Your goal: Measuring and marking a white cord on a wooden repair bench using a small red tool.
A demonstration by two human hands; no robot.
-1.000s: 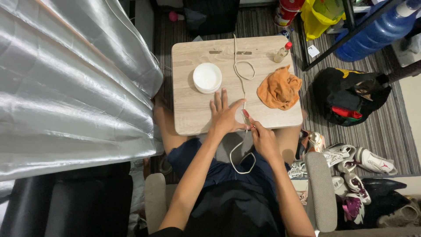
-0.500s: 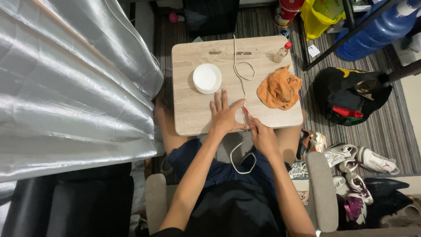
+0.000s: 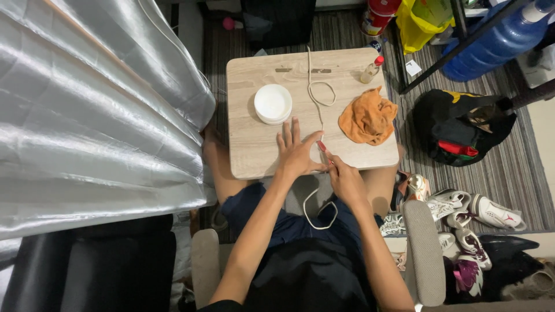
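**A:** So what's different from a second back? Looks frozen to me.

**B:** Pretty much is. The left hand (image 3: 296, 151) sat flat on the small wooden table (image 3: 248, 156) then too, fingers spread wide, palm down near the front edge in the middle of the frame. The right hand (image 3: 346, 180) hasn't really shifted either: it's just below and right of the left, closed narrow around a thin red-tipped tool (image 3: 321, 146) that pokes up toward the left thumb. Can't tell what the tool actually is, it's too small.

**A:** And the cord?

**B:** The white cord (image 3: 319, 95) runs from the top edge of the table down the middle, makes a loop up there, passes by the two hands, then hangs off the front edge in another loop over the lap. Same layout as in the earlier shots. I'd guess the left hand is pinning it while the right works on it with the tool, so we're mid fiddly bit, nothing finished or started.

**A:** Other stuff?

**B:** White round bowl (image 3: 273, 103) upper left of the hands, well apart. Crumpled orange cloth (image 3: 368, 119) to the right of the cord, small red-capped bottle (image 3: 371, 70) at the table's top right corner. Nothing touched, none moved.
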